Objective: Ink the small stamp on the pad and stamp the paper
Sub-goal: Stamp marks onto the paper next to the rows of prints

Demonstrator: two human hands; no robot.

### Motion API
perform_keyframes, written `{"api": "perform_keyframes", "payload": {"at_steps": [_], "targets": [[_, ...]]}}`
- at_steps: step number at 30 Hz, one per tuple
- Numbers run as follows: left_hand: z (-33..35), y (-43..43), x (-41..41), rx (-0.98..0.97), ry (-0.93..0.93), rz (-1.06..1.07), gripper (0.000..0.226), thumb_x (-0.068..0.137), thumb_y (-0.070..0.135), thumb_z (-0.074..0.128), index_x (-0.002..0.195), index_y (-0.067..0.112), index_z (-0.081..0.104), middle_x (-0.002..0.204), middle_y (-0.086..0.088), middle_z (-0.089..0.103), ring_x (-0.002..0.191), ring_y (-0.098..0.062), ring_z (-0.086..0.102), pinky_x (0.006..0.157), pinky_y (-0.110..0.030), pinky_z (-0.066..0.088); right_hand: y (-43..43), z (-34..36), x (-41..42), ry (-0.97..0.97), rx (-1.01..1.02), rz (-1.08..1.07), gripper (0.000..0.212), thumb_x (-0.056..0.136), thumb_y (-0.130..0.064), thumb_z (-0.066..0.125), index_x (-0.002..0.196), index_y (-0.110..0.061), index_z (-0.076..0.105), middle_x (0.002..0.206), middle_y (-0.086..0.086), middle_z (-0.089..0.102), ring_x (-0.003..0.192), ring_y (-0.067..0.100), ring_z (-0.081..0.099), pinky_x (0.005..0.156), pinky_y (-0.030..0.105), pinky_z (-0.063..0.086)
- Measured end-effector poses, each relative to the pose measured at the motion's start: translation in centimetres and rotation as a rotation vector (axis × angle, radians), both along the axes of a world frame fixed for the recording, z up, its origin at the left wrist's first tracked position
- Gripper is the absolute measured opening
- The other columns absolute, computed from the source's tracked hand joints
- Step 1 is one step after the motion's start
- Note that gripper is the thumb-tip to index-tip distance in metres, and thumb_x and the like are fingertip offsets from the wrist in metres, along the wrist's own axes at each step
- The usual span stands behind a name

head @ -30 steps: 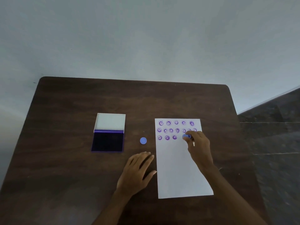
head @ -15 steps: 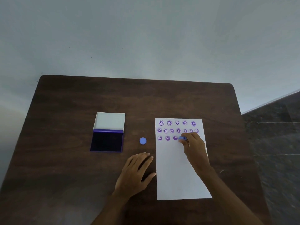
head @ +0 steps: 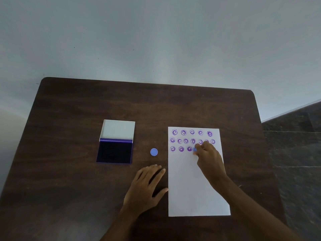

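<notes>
A white sheet of paper (head: 194,185) lies on the dark wooden table (head: 69,171), with several purple round face prints in rows across its top. My right hand (head: 208,159) pinches a small blue stamp (head: 194,150) and holds it on the paper in the third row, just right of the last print. My left hand (head: 147,185) rests flat on the table beside the paper's left edge, fingers apart. The open ink pad (head: 114,152), with its white lid folded back, sits to the left.
A small round blue cap (head: 154,152) lies on the table between the ink pad and the paper. The table's far edge meets a pale wall, and a dark tiled floor (head: 295,153) shows past its right edge.
My right hand has slid the stamp leftward along the third row, from the right part of the sheet toward the last print. My left hand has stayed put.
</notes>
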State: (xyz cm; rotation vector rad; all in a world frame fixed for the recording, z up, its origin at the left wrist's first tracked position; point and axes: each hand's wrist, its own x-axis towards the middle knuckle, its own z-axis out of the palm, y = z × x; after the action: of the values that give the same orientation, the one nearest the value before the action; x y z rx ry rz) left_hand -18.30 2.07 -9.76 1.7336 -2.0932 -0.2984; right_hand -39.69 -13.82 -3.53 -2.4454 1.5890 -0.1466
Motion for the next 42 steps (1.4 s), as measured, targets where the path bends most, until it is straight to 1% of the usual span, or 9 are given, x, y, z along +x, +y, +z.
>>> {"api": "perform_keyframes", "payload": {"at_steps": [9,17,19,23,27,30,35,38,42], "targets": [[-0.7,-0.1,-0.5,0.076,-0.071,-0.138,0.073,0.092,0.072,0.045,0.152,0.03,0.039,0.16,0.002,0.036,0.148,-0.019,0.032,0.119,-0.044,0.024,-0.6,-1.9,-1.3,-0.04,-0.106,0.121,0.025,0.069,0.001,0.079,0.09,0.002,0.065,0.08,0.014,0.064,0.068,0.026,0.061,0.06,0.031,0.055],[1.1,-0.6,-0.2,0.186,-0.135,-0.193,0.075,0.089,0.076,0.042,0.148,0.029,0.044,0.16,0.005,0.036,0.147,-0.02,0.034,0.114,-0.05,0.038,-0.1,0.0,-0.6,-0.028,-0.031,0.087,0.023,0.074,0.004,0.074,0.096,0.003,0.066,0.086,0.016,0.065,0.075,0.03,0.065,0.064,0.033,0.056],[1.4,-0.7,-0.2,0.208,-0.136,-0.195,0.076,0.089,0.077,0.042,0.148,0.03,0.043,0.16,0.006,0.035,0.147,-0.019,0.033,0.114,-0.05,0.038,0.2,0.6,-0.7,-0.092,0.024,0.005,0.017,0.081,0.0,0.07,0.098,0.0,0.067,0.09,0.015,0.065,0.079,0.026,0.064,0.07,0.031,0.055],[1.3,-0.8,0.0,0.222,-0.155,-0.196,0.076,0.09,0.077,0.039,0.15,0.031,0.04,0.161,0.007,0.032,0.149,-0.018,0.029,0.118,-0.048,0.032,0.2,2.4,-2.0,-0.467,-0.065,-0.357,0.006,0.081,-0.01,0.072,0.086,-0.013,0.073,0.075,0.001,0.067,0.066,0.005,0.058,0.068,0.002,0.038],[1.0,-0.7,0.0,0.227,-0.154,-0.199,0.076,0.09,0.077,0.037,0.151,0.032,0.038,0.162,0.007,0.03,0.15,-0.018,0.026,0.119,-0.048,0.027,0.3,3.4,-3.5,-0.633,0.012,-0.553,0.002,0.085,-0.026,0.07,0.087,-0.027,0.071,0.077,-0.008,0.071,0.07,0.008,0.067,0.068,0.011,0.047],[0.8,-0.8,0.0,0.229,-0.153,-0.195,0.076,0.09,0.078,0.037,0.151,0.033,0.037,0.163,0.008,0.029,0.151,-0.018,0.025,0.12,-0.047,0.026,0.8,3.2,-4.0,-0.712,0.103,-0.622,0.009,0.084,-0.029,0.071,0.092,-0.026,0.071,0.084,-0.006,0.074,0.073,0.007,0.07,0.069,0.019,0.053],[0.8,-0.8,0.1,0.232,-0.145,-0.201,0.076,0.09,0.079,0.037,0.151,0.033,0.036,0.163,0.007,0.029,0.15,-0.018,0.025,0.12,-0.048,0.026,1.0,2.2,-3.8,-0.631,0.155,-0.544,0.017,0.085,-0.027,0.07,0.096,-0.015,0.072,0.093,0.001,0.073,0.078,0.01,0.067,0.065,0.018,0.051],[0.7,-0.8,0.1,0.229,-0.139,-0.197,0.077,0.089,0.079,0.036,0.151,0.033,0.036,0.163,0.007,0.028,0.151,-0.018,0.024,0.12,-0.048,0.026,0.5,2.0,-3.0,-0.505,0.099,-0.39,0.016,0.085,-0.016,0.07,0.097,-0.006,0.07,0.095,0.009,0.071,0.078,0.014,0.063,0.068,0.015,0.048],[0.5,-0.7,0.1,0.225,-0.131,-0.198,0.077,0.09,0.079,0.035,0.151,0.034,0.036,0.163,0.008,0.028,0.151,-0.017,0.022,0.121,-0.047,0.024,0.0,1.9,-1.9,-0.394,0.054,-0.229,0.014,0.087,-0.009,0.068,0.099,-0.002,0.067,0.092,0.011,0.07,0.08,0.019,0.062,0.072,0.023,0.047]]}}
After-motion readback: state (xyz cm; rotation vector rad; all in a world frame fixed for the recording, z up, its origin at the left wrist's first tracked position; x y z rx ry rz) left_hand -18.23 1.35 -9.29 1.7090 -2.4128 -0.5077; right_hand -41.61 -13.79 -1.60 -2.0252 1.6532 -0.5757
